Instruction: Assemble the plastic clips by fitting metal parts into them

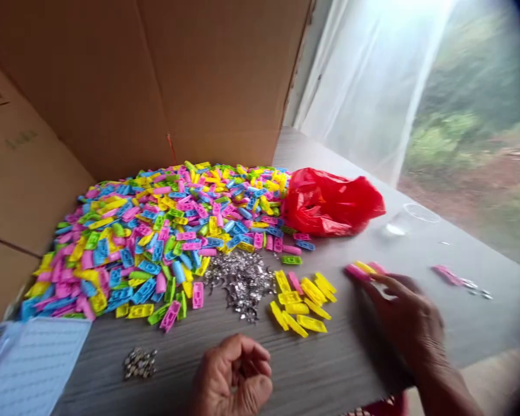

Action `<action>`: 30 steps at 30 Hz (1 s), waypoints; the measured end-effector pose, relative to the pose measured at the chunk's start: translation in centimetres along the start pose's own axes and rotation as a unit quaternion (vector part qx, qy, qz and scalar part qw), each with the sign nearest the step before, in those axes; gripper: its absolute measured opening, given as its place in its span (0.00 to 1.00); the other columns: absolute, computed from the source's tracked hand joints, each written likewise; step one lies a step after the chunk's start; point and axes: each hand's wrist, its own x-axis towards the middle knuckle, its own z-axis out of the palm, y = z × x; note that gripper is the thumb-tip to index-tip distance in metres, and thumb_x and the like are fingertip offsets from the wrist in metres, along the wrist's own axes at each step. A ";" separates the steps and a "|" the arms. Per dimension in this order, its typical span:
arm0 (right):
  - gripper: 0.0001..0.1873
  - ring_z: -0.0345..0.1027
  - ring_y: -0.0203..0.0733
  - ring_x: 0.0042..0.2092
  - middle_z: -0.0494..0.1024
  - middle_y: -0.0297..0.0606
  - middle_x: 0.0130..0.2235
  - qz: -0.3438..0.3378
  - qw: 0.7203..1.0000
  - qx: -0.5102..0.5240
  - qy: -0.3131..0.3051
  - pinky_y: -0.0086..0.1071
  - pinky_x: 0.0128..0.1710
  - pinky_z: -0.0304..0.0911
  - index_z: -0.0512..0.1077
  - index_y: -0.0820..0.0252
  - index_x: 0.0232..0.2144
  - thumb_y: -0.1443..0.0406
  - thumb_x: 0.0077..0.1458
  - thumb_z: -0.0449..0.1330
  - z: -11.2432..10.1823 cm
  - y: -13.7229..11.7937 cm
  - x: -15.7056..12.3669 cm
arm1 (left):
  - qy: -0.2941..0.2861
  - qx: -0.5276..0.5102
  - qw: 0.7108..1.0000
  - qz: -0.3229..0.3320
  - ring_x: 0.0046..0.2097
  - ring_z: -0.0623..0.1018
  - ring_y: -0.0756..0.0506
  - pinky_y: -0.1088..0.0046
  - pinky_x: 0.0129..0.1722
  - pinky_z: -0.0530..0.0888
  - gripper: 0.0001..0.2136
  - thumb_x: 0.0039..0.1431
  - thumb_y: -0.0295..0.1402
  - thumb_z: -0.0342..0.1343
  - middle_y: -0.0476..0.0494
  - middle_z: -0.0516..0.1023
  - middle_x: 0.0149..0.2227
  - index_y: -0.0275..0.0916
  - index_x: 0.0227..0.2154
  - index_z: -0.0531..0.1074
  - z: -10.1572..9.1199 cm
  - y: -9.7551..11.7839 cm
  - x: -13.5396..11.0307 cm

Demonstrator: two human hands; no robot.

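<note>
The plastic pieces (156, 242) are pink, blue, yellow and green; beside them, the bag (331, 202) is red, the metal bits (240, 283) silver, the table (320, 370) grey wood-grain.

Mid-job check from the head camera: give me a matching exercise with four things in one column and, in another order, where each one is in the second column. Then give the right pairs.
Things:
1. red plastic bag
2. clear plastic cup
3. loose yellow plastic pieces
4. right hand

Places:
A. over the pink and yellow pieces
B. against the right side of the multicoloured heap
C. beyond the bag, beside the window
D. between the silver metal heap and the right hand

Pairs: 1-B, 2-C, 3-D, 4-A.
</note>
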 end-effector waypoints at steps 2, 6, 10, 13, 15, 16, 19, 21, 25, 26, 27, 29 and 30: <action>0.32 0.67 0.46 0.27 0.75 0.50 0.36 -0.024 1.000 0.000 0.017 0.38 0.26 0.60 0.77 0.64 0.30 0.42 0.51 0.50 -0.6 -1.5 0.2 | -0.016 0.018 1.000 0.006 0.29 0.70 0.50 0.76 0.29 0.66 0.16 0.43 0.43 0.65 0.46 0.74 0.27 0.36 0.30 0.76 -0.5 -0.1 -0.2; 0.11 0.68 0.40 0.28 0.75 0.41 0.34 -0.167 0.979 0.111 0.028 0.32 0.26 0.62 0.76 0.59 0.33 0.58 0.55 0.60 -2.9 -8.2 0.1 | -0.013 0.081 0.997 0.007 0.29 0.68 0.49 0.75 0.29 0.65 0.08 0.48 0.34 0.60 0.46 0.72 0.27 0.35 0.30 0.75 -1.4 0.0 -0.5; 0.07 0.68 0.36 0.31 0.73 0.37 0.33 -0.378 0.869 0.283 -0.151 0.27 0.27 0.62 0.74 0.57 0.34 0.70 0.58 0.56 -3.3 -17.1 -1.0 | -0.001 0.142 0.990 0.018 0.27 0.67 0.50 0.75 0.27 0.64 0.06 0.48 0.33 0.59 0.49 0.69 0.24 0.35 0.26 0.75 -2.0 0.5 -0.8; 0.11 0.64 0.37 0.29 0.72 0.36 0.28 -0.435 0.823 0.260 -0.257 0.29 0.29 0.59 0.74 0.59 0.27 0.70 0.59 0.55 -1.5 -21.6 -2.5 | 0.003 0.162 0.986 0.041 0.24 0.66 0.51 0.76 0.24 0.62 0.06 0.49 0.31 0.58 0.51 0.67 0.21 0.35 0.22 0.74 -2.8 1.0 -1.0; 0.08 0.64 0.38 0.31 0.72 0.35 0.27 -0.436 0.828 0.206 -0.286 0.31 0.31 0.57 0.74 0.59 0.25 0.68 0.56 0.60 0.0 -23.0 -3.8 | 0.019 0.169 0.984 0.056 0.24 0.66 0.51 0.76 0.24 0.62 0.07 0.50 0.31 0.57 0.50 0.67 0.20 0.35 0.20 0.73 -3.6 1.3 -1.3; 0.07 0.64 0.39 0.31 0.72 0.35 0.27 -0.432 0.837 0.178 -0.285 0.32 0.32 0.56 0.74 0.59 0.24 0.67 0.54 0.62 0.7 -23.4 -4.4 | 0.028 0.170 0.983 0.059 0.23 0.66 0.51 0.76 0.24 0.62 0.08 0.50 0.31 0.56 0.50 0.67 0.20 0.36 0.20 0.72 -4.0 1.4 -1.4; 0.11 0.63 0.42 0.32 0.72 0.35 0.27 -0.415 0.861 0.120 -0.268 0.35 0.33 0.52 0.71 0.60 0.21 0.62 0.50 0.66 2.3 -24.0 -6.1 | 0.053 0.161 0.984 0.053 0.22 0.68 0.50 0.76 0.23 0.63 0.08 0.52 0.32 0.55 0.50 0.67 0.19 0.37 0.20 0.71 -5.3 1.4 -1.7; 0.12 0.63 0.43 0.32 0.73 0.36 0.27 -0.409 0.867 0.107 -0.266 0.36 0.33 0.51 0.70 0.60 0.21 0.61 0.48 0.67 3.2 -24.4 -6.8 | 0.070 0.145 0.986 0.040 0.22 0.69 0.51 0.77 0.22 0.64 0.09 0.53 0.33 0.54 0.51 0.68 0.20 0.37 0.20 0.70 -5.9 1.4 -1.8; 0.09 0.62 0.42 0.31 0.72 0.35 0.25 -0.394 0.876 0.100 -0.260 0.35 0.33 0.50 0.70 0.60 0.21 0.66 0.47 0.67 4.4 -24.7 -7.3 | 0.113 0.101 0.988 0.036 0.20 0.69 0.52 0.79 0.21 0.65 0.10 0.54 0.34 0.56 0.50 0.69 0.19 0.37 0.20 0.70 -6.2 1.1 -2.1; 0.10 0.62 0.41 0.31 0.71 0.34 0.24 -0.389 0.878 0.103 -0.258 0.34 0.33 0.50 0.69 0.60 0.20 0.67 0.48 0.65 4.5 -24.6 -7.2 | 0.132 0.086 0.987 0.038 0.20 0.68 0.53 0.80 0.19 0.63 0.10 0.54 0.35 0.56 0.51 0.69 0.19 0.37 0.21 0.71 -6.1 0.9 -2.1; 0.10 0.62 0.40 0.30 0.71 0.34 0.24 -0.384 0.880 0.109 -0.257 0.34 0.33 0.50 0.68 0.60 0.19 0.68 0.49 0.64 4.5 -24.3 -7.2 | 0.157 0.071 0.984 0.046 0.19 0.68 0.53 0.80 0.17 0.62 0.09 0.55 0.35 0.56 0.51 0.69 0.19 0.37 0.22 0.72 -6.1 0.7 -2.2; 0.12 0.61 0.38 0.29 0.69 0.33 0.23 -0.375 0.882 0.126 -0.255 0.32 0.32 0.51 0.67 0.60 0.18 0.70 0.51 0.60 4.2 -23.5 -7.1 | 0.202 0.060 0.974 0.083 0.22 0.70 0.51 0.81 0.17 0.64 0.05 0.54 0.35 0.58 0.49 0.72 0.22 0.39 0.28 0.74 -6.0 0.2 -2.1; 0.12 0.61 0.38 0.29 0.69 0.33 0.23 -0.371 0.883 0.135 -0.253 0.32 0.32 0.51 0.66 0.60 0.18 0.71 0.52 0.59 4.0 -23.1 -7.0 | 0.219 0.067 0.967 0.110 0.24 0.72 0.50 0.80 0.18 0.67 0.05 0.53 0.34 0.59 0.48 0.74 0.26 0.40 0.31 0.74 -6.1 0.0 -2.0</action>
